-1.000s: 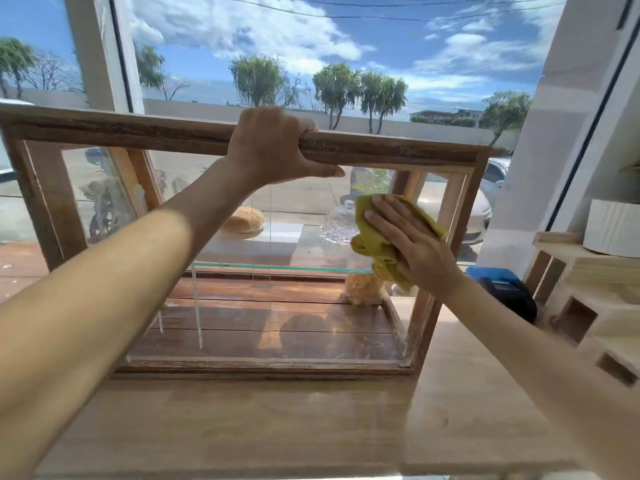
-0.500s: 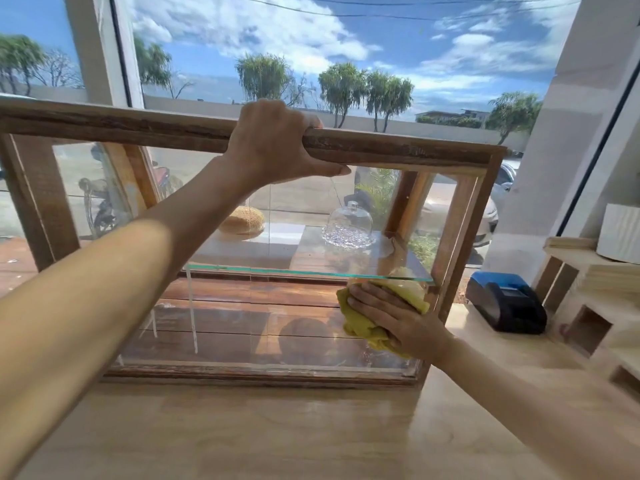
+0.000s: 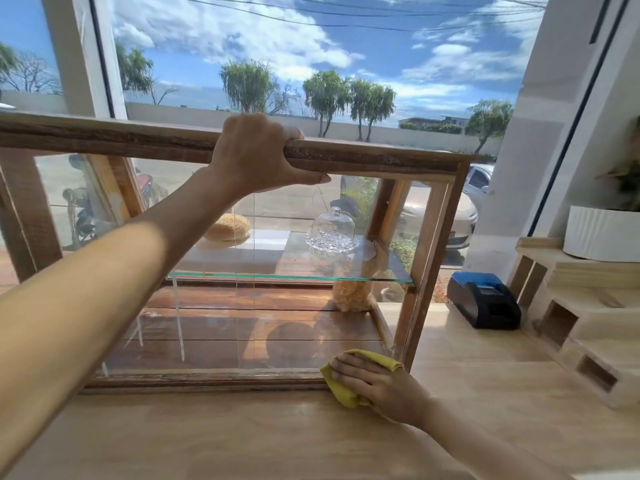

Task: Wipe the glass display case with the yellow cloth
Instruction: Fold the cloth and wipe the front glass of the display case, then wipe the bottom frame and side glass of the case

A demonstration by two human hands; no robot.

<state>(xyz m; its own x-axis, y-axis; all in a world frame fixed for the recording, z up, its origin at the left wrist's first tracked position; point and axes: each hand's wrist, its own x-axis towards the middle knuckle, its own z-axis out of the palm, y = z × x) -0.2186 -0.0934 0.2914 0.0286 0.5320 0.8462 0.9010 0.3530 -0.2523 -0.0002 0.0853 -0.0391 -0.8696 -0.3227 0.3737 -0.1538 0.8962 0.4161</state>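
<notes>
A wood-framed glass display case (image 3: 431, 258) stands on a light wooden counter in front of a large window. My left hand (image 3: 254, 155) grips the case's top wooden rail, fingers curled over its far side. My right hand (image 3: 375, 386) presses the yellow cloth (image 3: 341, 388) flat against the bottom right corner of the front glass, down at the lower frame and the counter. Inside the case, a bread roll (image 3: 228, 227) and a small glass dome (image 3: 332, 230) sit on the glass shelf (image 3: 277, 276), and a golden pastry (image 3: 351, 295) lies on the wooden floor below.
A blue and black card terminal (image 3: 485, 299) sits on the counter (image 3: 277, 434) just right of the case. Pale wooden stepped shelving (image 3: 581, 320) with a white plant pot (image 3: 602, 233) fills the right edge. The window behind shows a street, parked vehicles and trees.
My right hand has slid the yellow cloth down the right side of the front glass, from near the top to the bottom corner. My left hand has stayed on the top rail.
</notes>
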